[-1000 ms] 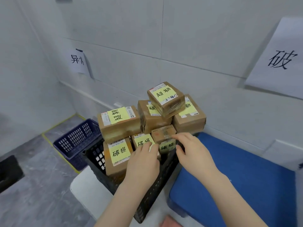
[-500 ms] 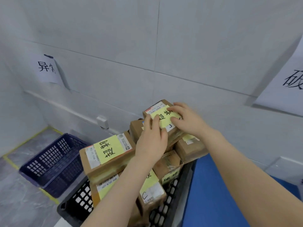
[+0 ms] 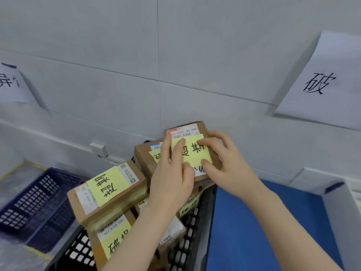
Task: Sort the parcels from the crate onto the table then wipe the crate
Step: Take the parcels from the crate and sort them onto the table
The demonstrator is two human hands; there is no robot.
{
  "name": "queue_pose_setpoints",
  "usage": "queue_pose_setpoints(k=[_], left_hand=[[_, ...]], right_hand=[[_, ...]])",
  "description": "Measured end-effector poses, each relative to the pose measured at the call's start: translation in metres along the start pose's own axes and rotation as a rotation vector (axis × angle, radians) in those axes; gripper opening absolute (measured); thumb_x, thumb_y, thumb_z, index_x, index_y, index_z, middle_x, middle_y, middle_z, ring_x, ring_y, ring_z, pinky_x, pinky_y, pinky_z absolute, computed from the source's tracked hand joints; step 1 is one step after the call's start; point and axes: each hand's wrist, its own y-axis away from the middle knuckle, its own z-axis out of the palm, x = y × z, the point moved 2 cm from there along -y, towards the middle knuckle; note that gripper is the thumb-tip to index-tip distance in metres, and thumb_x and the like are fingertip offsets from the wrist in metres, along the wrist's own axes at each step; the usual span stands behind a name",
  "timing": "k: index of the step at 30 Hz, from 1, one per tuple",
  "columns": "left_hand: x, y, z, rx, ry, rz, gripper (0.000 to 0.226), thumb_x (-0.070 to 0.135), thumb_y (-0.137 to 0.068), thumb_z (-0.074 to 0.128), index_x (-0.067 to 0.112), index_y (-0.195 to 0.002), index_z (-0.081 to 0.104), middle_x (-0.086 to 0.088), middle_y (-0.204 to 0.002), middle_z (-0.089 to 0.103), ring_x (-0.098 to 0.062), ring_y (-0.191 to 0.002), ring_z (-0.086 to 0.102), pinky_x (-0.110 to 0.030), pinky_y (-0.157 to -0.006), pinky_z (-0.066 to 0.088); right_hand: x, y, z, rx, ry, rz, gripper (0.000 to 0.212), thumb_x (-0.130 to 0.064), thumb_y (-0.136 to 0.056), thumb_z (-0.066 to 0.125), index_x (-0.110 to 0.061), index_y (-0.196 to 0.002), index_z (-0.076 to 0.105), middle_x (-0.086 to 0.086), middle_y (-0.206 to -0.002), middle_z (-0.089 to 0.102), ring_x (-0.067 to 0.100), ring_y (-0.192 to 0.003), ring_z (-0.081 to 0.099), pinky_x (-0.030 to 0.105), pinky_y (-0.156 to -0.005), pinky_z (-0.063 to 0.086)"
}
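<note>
Left hand point(image 3: 172, 178) and right hand point(image 3: 228, 169) around top parcel point(image 3: 193, 153)

The scene is lit brightly and evenly, soft shadows are cast on the wall point(image 3: 117, 36) beside the paper sign point(image 3: 322, 83), and the edges are bent and slightly blurred.
</note>
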Motion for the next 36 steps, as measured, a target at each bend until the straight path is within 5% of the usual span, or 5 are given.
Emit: queue_pose_setpoints(k=[5,14,24,36], left_hand=[[0.037,0.034,-0.004,-0.034,0.003,0.16,0.06,0.038,-0.084,0.025,0.031,-0.143,0.028,0.02,-0.158,-0.006,-0.009,-0.114,0.05,-0.024,-0.063,0.043],[0.13,0.104,0.032,-0.107,0.074,0.339,0.058,0.036,-0.081,0.032,0.031,-0.139,0.036,0.018,-0.158,0.007,-0.008,-0.119,0.047,-0.025,-0.061,0.049],[0.29,0.214,0.098,-0.095,0.144,0.403,0.06,0.034,-0.076,0.038,0.023,-0.136,0.044,0.011,-0.156,0.025,-0.015,-0.106,0.055,-0.034,-0.058,0.052],[0.4,0.281,0.157,-0.177,0.185,0.48,0.061,0.039,-0.076,0.033,0.029,-0.137,0.038,0.019,-0.156,0.016,-0.016,-0.101,0.057,-0.028,-0.054,0.041]], right_hand=[[-0.014,0.07,-0.027,0.118,0.01,0.044,0.039,-0.025,-0.084,0.061,-0.035,-0.12,0.051,-0.023,-0.133,0.027,0.001,-0.097,0.053,0.013,-0.069,0.045],[0.003,0.197,-0.089,0.331,-0.011,0.159,0.037,-0.026,-0.085,0.059,-0.036,-0.12,0.052,-0.023,-0.136,0.028,0.004,-0.111,0.052,0.025,-0.071,0.055],[0.041,0.359,-0.212,0.461,0.047,0.142,0.036,-0.022,-0.086,0.057,-0.024,-0.122,0.055,-0.011,-0.132,0.031,-0.015,-0.118,0.037,0.006,-0.073,0.047],[0.077,0.47,-0.302,0.56,0.091,0.235,0.035,-0.023,-0.085,0.054,-0.031,-0.119,0.054,-0.016,-0.131,0.031,-0.004,-0.107,0.048,0.031,-0.068,0.056]])
